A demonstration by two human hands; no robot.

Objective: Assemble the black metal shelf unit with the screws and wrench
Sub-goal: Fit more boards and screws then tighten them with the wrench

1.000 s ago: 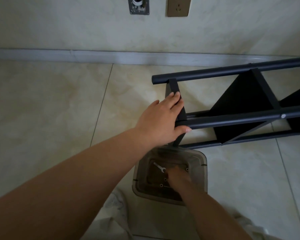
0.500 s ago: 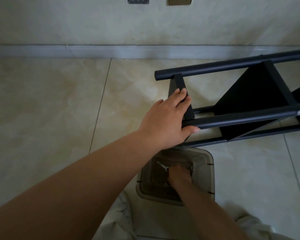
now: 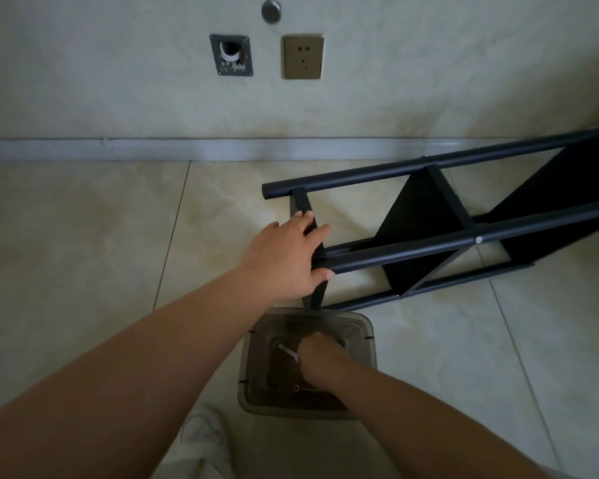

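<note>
The black metal shelf unit lies on its side on the tiled floor, stretching off to the right. My left hand holds its near end, with the fingers over the flat end crossbar and the thumb hooked under a round tube. Below it stands a clear plastic bin. My right hand reaches down into the bin, its fingers curled over the near end of a small silver wrench. A screw lies on the bin's floor; any others are hidden by my hand.
The wall with its grey skirting runs across the back, with a socket and a metal plate on it. A white shoe shows below the bin. Bare floor tiles lie to the left.
My right hand has slid left inside the bin onto the wrench's end. The view has tilted up, showing more wall. My left hand stays on the shelf's end.
</note>
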